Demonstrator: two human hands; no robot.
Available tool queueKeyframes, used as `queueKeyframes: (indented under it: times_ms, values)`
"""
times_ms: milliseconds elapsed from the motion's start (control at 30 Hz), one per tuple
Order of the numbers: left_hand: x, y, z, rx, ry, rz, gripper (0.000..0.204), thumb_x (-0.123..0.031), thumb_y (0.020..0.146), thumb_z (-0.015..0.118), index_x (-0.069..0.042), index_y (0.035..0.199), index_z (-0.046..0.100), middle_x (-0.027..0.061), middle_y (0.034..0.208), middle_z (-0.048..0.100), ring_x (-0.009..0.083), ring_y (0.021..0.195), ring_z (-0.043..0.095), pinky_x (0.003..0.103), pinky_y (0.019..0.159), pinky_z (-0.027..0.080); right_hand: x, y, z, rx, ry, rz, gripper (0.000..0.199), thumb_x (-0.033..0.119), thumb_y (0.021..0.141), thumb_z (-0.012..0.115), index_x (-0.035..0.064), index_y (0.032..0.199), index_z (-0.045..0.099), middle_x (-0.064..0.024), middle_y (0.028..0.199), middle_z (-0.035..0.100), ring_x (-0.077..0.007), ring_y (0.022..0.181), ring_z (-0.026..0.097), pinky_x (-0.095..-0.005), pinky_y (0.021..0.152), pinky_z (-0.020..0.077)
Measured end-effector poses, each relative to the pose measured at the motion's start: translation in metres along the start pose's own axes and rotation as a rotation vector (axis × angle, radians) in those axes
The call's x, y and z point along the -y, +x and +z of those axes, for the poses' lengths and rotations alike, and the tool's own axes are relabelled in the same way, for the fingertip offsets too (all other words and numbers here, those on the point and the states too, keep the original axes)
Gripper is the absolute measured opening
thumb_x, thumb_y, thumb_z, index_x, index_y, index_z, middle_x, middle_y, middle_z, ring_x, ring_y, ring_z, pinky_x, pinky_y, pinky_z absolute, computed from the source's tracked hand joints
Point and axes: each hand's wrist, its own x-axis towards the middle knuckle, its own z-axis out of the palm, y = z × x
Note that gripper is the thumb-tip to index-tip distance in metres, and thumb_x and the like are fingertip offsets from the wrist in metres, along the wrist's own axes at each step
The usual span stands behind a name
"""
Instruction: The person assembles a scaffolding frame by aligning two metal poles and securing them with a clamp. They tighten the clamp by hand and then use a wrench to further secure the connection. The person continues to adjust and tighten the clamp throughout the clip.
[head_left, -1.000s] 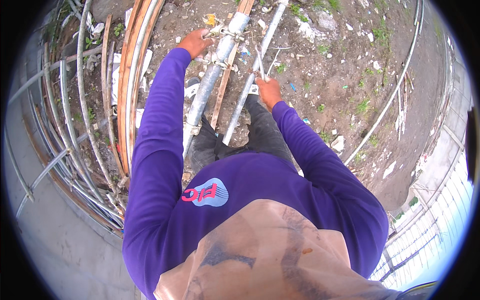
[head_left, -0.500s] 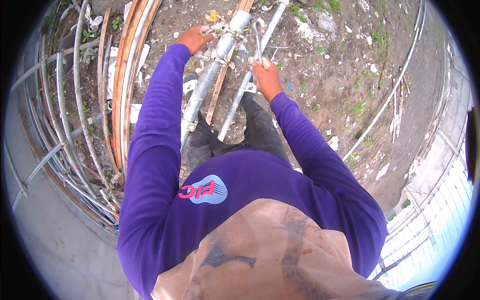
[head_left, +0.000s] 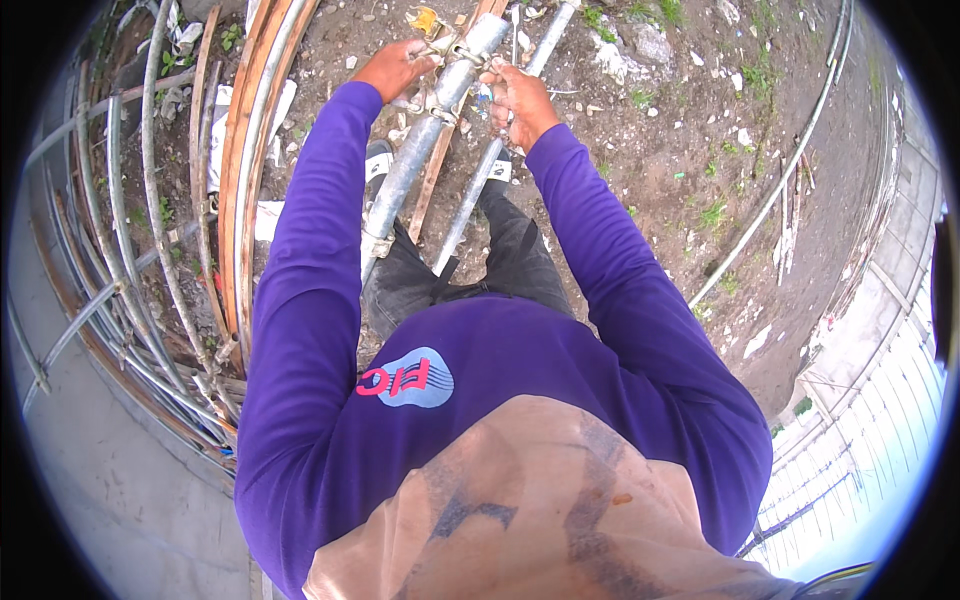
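A thick grey metal pipe [head_left: 408,170] slants up in front of me, with scaffold clamps on it. My left hand [head_left: 392,72] is closed at the left side of the upper clamp [head_left: 459,52], its fingertips on the fitting. On the other side, the fingers of my right hand [head_left: 524,104] are bent, with thumb and forefinger at the clamp's right side. A wrench [head_left: 515,38] is in that hand, its shaft showing above the fingers. Just below sits another clamp [head_left: 437,110], and a further clamp [head_left: 377,244] is lower down the pipe.
A thinner pipe [head_left: 466,212] and a wooden strip [head_left: 428,192] lie beside the thick pipe. Many long poles [head_left: 130,250] and brown boards [head_left: 243,170] are stacked to my left. Stony soil [head_left: 650,180] surrounds my feet, and a long thin pole [head_left: 765,225] lies to the right.
My right hand has moved up and left with the wrench, from beside the thinner pipe to the upper clamp. My left hand stays at the clamp, slightly shifted.
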Motion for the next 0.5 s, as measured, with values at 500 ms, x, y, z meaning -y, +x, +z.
queueKeyframes:
  times_ms: [500]
  values:
    - [0.021,0.014,0.003,-0.019,0.005,0.02,0.075,-0.048,0.094,0.068,0.0,0.147,0.046,0.019,0.132,0.061,0.0237,0.103,0.069,0.034,0.071,0.062,0.005,0.002,-0.001,0.03,0.15,0.032,0.013,0.015,0.098,0.063,0.0041,0.105,0.064,0.0048,0.059,0.043,-0.0084,0.047,0.039,-0.027,0.045,0.0326]
